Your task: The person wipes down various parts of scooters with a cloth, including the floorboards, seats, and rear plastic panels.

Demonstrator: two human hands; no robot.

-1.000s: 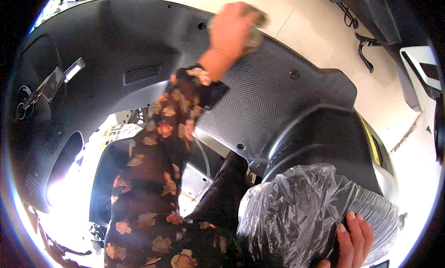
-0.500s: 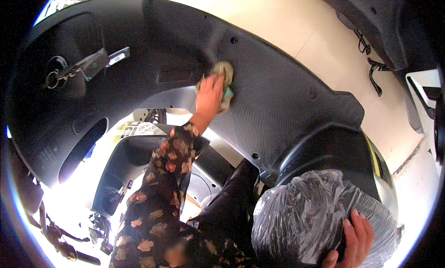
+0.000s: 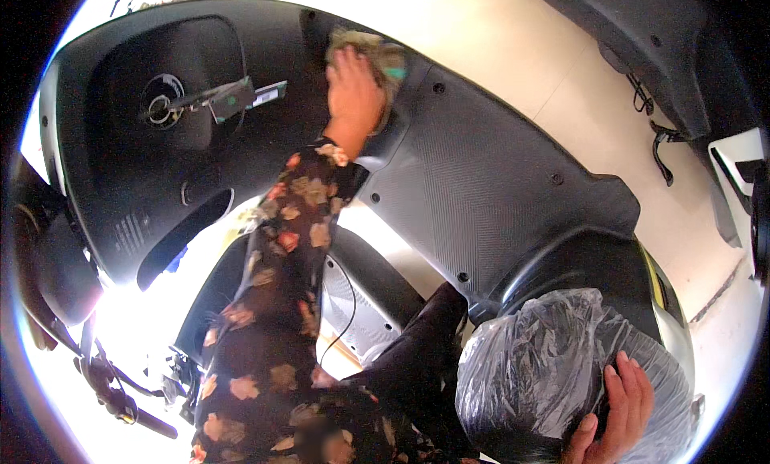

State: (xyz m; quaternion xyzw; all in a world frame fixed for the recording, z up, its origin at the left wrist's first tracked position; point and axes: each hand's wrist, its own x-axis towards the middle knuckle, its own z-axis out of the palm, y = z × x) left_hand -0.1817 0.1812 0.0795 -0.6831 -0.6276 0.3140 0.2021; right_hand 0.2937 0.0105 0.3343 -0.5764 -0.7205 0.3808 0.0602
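My left hand [image 3: 354,93] presses a greenish-tan cloth [image 3: 395,61] against the scooter's black inner front panel [image 3: 281,51], near its outer edge, just above the ribbed footboard [image 3: 473,171]. The fingers lie over the cloth and hide part of it. At the lower right, my right hand [image 3: 616,416] rests on the scooter seat [image 3: 529,368], which is wrapped in clear plastic. Its fingers are apart and hold nothing. A key ring [image 3: 159,109] with dangling tags [image 3: 233,101] hangs at the ignition in the front panel.
A second scooter's dark body [image 3: 369,291] stands to the left, beyond my sleeved arm. A handlebar grip [image 3: 148,420] shows at the lower left. Another dark vehicle part [image 3: 658,55] with a stand [image 3: 662,153] is at the upper right, over the pale tiled floor [image 3: 553,87].
My left hand has moved the cloth up and slightly left, from the footboard's edge onto the front panel. My right hand stays on the seat. The view has shifted a little.
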